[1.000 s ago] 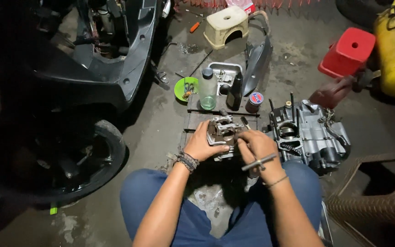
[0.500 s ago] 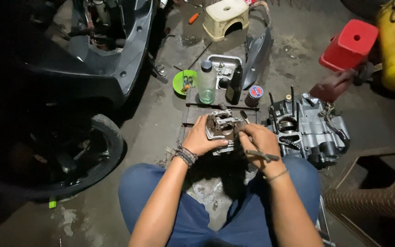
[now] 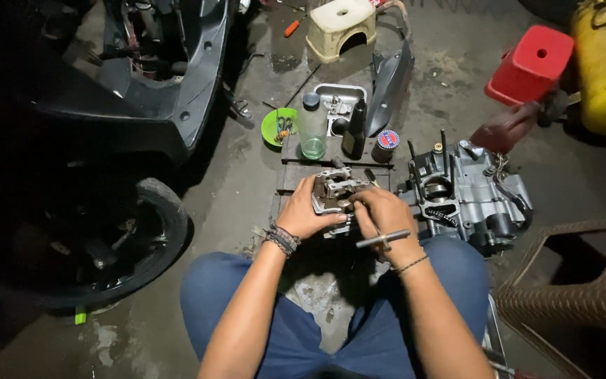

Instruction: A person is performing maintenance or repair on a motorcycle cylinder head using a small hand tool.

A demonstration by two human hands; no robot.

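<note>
Cylinder head (image 3: 337, 195) sits on the dark wooden board (image 3: 296, 179) on the floor just past my knees, a grey metal casting with its open side up. My left hand (image 3: 308, 210) cups its near left side, fingers curled tight around the edge and gripping it. My right hand (image 3: 386, 214) presses on its right side, fingers closed around a T-handle wrench (image 3: 383, 239), the silver crossbar poking out below my knuckles; the working end is hidden under my hand. Just right of the head, the engine crankcase (image 3: 466, 198) lies on the floor, studs sticking up. Behind the head on the board stand a clear plastic bottle (image 3: 312, 128), a dark bottle (image 3: 354, 130) and a small round tin (image 3: 386, 144). A green bowl (image 3: 276, 126) with small parts sits left of the bottle, a metal tray (image 3: 338, 98) behind. Scooter bodywork (image 3: 142, 77) and its tyre (image 3: 142, 238) fill the left side. A red stool (image 3: 529, 64) lies tipped over far right.
</note>
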